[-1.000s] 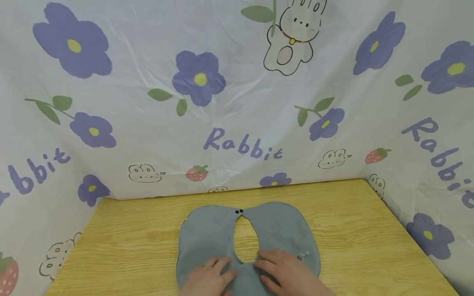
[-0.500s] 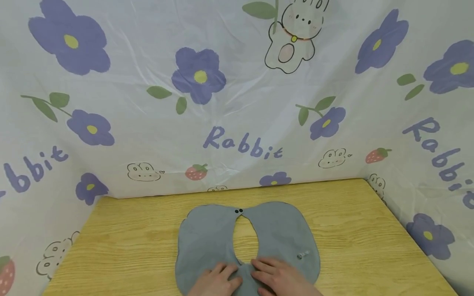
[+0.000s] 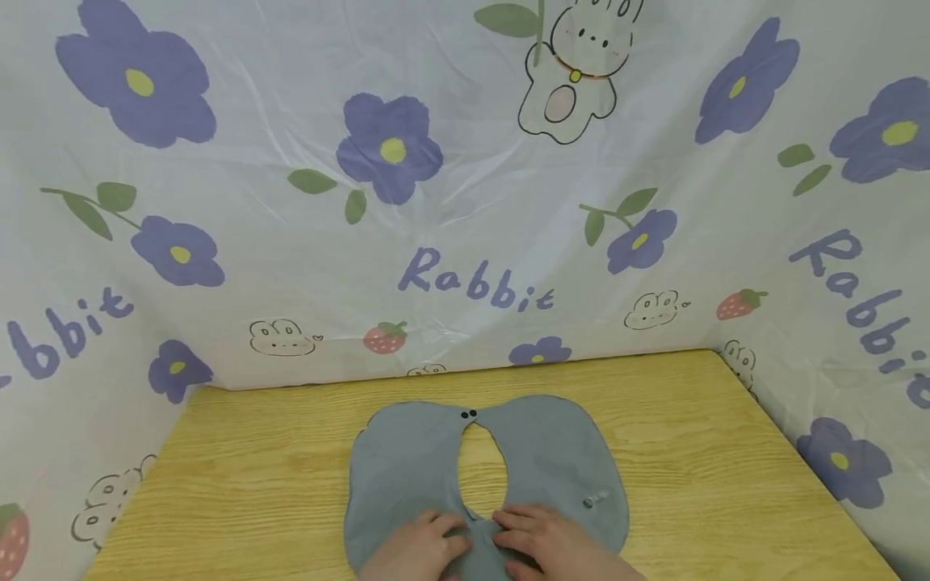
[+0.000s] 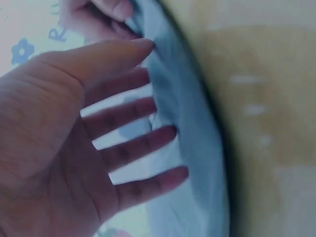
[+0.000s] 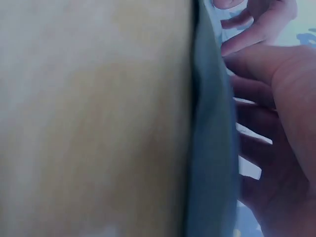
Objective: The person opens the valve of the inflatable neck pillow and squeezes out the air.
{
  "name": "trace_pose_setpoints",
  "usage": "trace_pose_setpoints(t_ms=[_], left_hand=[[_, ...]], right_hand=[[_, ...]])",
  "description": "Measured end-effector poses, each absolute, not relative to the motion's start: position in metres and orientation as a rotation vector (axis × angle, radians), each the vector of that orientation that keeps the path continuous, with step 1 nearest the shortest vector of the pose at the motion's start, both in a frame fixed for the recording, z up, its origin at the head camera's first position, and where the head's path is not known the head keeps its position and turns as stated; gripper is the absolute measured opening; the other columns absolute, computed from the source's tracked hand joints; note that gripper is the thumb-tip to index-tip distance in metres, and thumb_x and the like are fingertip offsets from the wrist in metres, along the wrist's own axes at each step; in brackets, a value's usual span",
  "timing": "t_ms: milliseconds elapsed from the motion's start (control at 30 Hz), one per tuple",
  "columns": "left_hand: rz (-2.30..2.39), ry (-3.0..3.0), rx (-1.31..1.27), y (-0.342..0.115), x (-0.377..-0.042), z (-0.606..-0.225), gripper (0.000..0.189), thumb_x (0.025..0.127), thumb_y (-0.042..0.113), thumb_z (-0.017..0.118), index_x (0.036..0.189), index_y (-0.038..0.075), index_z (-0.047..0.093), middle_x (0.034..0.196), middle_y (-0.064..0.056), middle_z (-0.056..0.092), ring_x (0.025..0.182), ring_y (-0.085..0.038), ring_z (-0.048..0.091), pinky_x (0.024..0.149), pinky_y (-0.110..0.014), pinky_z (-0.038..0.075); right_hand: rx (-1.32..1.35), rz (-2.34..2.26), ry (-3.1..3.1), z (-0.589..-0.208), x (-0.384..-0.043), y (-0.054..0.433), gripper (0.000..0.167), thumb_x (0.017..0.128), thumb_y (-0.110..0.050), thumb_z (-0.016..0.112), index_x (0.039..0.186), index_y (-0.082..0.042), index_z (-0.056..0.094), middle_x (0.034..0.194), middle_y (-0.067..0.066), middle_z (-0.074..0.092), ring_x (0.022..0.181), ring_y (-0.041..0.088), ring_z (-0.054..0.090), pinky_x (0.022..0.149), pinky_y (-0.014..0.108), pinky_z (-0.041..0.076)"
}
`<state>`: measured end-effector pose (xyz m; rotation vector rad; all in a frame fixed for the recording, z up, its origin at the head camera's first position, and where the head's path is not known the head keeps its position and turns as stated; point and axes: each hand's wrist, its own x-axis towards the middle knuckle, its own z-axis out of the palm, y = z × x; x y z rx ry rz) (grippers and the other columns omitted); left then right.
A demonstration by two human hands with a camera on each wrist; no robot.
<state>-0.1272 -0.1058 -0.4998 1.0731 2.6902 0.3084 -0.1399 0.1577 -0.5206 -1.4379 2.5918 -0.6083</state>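
Note:
A flat grey-blue inflatable neck pillow point(image 3: 407, 468) lies on the table, its rounded sides meeting at two dark snap buttons point(image 3: 468, 414) at the far end. A small clear valve point(image 3: 592, 501) sticks up from its right side. My left hand point(image 3: 421, 545) rests its fingertips on the near part of the pillow, left of the oval neck opening. Just right of that opening, my right hand point(image 3: 552, 541) touches the fabric with spread fingers. In the left wrist view the left fingers point(image 4: 133, 111) are apart and fairly straight against the cloth. The pillow's near edge falls outside the head view.
The wood-grain table point(image 3: 247, 476) extends on both sides of the pillow. A white curtain point(image 3: 465, 202) printed with purple flowers and rabbits stands along the table's back and sides.
Compared with a second ago, my left hand has shifted slightly right, nearer the right hand. The right hand has slid slightly toward me. The pillow lies nearly unchanged.

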Motion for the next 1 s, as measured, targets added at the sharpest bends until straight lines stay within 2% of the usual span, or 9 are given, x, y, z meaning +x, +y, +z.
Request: trace_pose_setpoints(t_ms=[100, 200, 333, 467, 667, 800, 1000], left_hand=[[0.505, 2.704, 1.044, -0.113, -0.140, -0.488, 0.026, 0.095, 0.027, 0.077, 0.120, 0.020, 0.075, 0.124, 0.004, 0.064, 0.111, -0.017, 0.062, 0.086, -0.032, 0.056], [0.732, 2.799, 1.006, -0.121, -0.156, -0.481, 0.025, 0.093, 0.017, 0.077, 0.118, 0.013, 0.075, 0.119, 0.001, 0.066, 0.109, -0.019, 0.065, 0.090, -0.036, 0.056], [0.852, 2.924, 0.956, -0.125, -0.179, -0.476, 0.026, 0.090, 0.007, 0.078, 0.116, 0.005, 0.074, 0.116, -0.005, 0.067, 0.109, -0.027, 0.065, 0.091, -0.045, 0.055], [0.792, 3.003, 0.923, -0.124, -0.197, -0.468, 0.035, 0.086, 0.005, 0.081, 0.120, 0.002, 0.072, 0.124, -0.014, 0.065, 0.116, -0.034, 0.062, 0.095, -0.051, 0.053], [0.546, 3.131, 0.786, -0.118, -0.213, -0.465, 0.040, 0.088, 0.015, 0.083, 0.126, 0.007, 0.072, 0.130, -0.017, 0.064, 0.120, -0.036, 0.061, 0.097, -0.052, 0.052], [0.389, 3.177, 0.715, -0.116, -0.219, -0.476, 0.039, 0.092, 0.024, 0.080, 0.127, 0.009, 0.072, 0.128, -0.014, 0.065, 0.119, -0.034, 0.061, 0.096, -0.050, 0.052], [0.244, 3.148, 0.598, -0.114, -0.219, -0.487, 0.048, 0.094, 0.039, 0.075, 0.134, 0.012, 0.068, 0.138, -0.015, 0.060, 0.130, -0.038, 0.053, 0.101, -0.061, 0.046]], right_hand=[[-1.334, -0.677, 2.564, -0.511, -0.146, 0.164, 0.035, 0.109, -0.034, 0.054, 0.134, -0.015, 0.069, 0.143, 0.006, 0.061, 0.130, 0.023, 0.057, 0.101, 0.038, 0.052], [-1.227, -0.671, 2.669, -0.501, -0.156, 0.168, 0.033, 0.107, -0.032, 0.058, 0.134, -0.016, 0.068, 0.145, 0.007, 0.059, 0.132, 0.026, 0.056, 0.102, 0.046, 0.051], [-1.130, -0.623, 2.870, -0.490, -0.179, 0.169, 0.035, 0.102, -0.025, 0.066, 0.134, -0.010, 0.067, 0.145, 0.016, 0.057, 0.133, 0.036, 0.054, 0.103, 0.055, 0.048], [-1.075, -0.597, 3.017, -0.487, -0.206, 0.168, 0.042, 0.099, -0.023, 0.070, 0.137, -0.005, 0.064, 0.145, 0.023, 0.055, 0.132, 0.043, 0.052, 0.104, 0.058, 0.046], [-0.957, -0.483, 3.107, -0.496, -0.233, 0.160, 0.050, 0.101, -0.030, 0.067, 0.145, -0.008, 0.058, 0.152, 0.023, 0.047, 0.137, 0.043, 0.047, 0.108, 0.057, 0.043], [-0.948, -0.374, 3.023, -0.502, -0.237, 0.152, 0.055, 0.103, -0.036, 0.064, 0.151, -0.011, 0.052, 0.158, 0.022, 0.039, 0.143, 0.044, 0.040, 0.110, 0.063, 0.037], [-0.971, -0.351, 2.958, -0.508, -0.237, 0.145, 0.056, 0.104, -0.039, 0.061, 0.154, -0.015, 0.049, 0.161, 0.022, 0.035, 0.146, 0.044, 0.034, 0.111, 0.069, 0.032]])
